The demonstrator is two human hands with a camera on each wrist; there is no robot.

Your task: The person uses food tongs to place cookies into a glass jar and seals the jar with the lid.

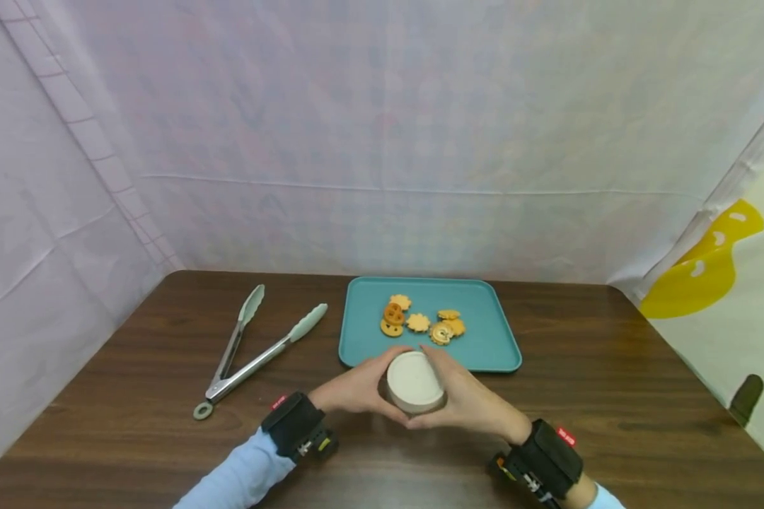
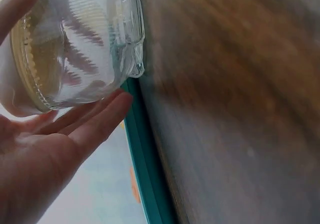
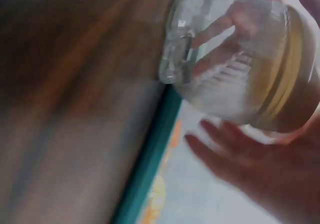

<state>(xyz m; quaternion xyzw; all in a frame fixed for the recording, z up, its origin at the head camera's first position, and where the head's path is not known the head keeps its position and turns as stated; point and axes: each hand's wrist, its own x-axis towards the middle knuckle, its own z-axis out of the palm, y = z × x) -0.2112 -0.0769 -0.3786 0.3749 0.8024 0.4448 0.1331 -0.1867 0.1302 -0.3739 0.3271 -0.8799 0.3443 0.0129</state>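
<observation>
A clear glass jar (image 2: 95,38) with a cream-white lid (image 1: 415,382) stands upright between my two hands, in front of the tray. My left hand (image 1: 364,387) curves round its left side, and my right hand (image 1: 463,393) curves round the right. The fingertips of both hands come close together at the jar's front and back. Through the glass of the jar (image 3: 220,68) in the right wrist view, fingers show behind it and no contents are visible. Its base is at or just above the tabletop; I cannot tell which.
A teal tray (image 1: 487,311) lies behind the jar, with several cookies (image 1: 418,323) in its middle. Metal tongs (image 1: 247,370) with pale tips lie spread on the left of the brown wooden table (image 1: 102,424). White cloth (image 1: 382,141) hangs behind.
</observation>
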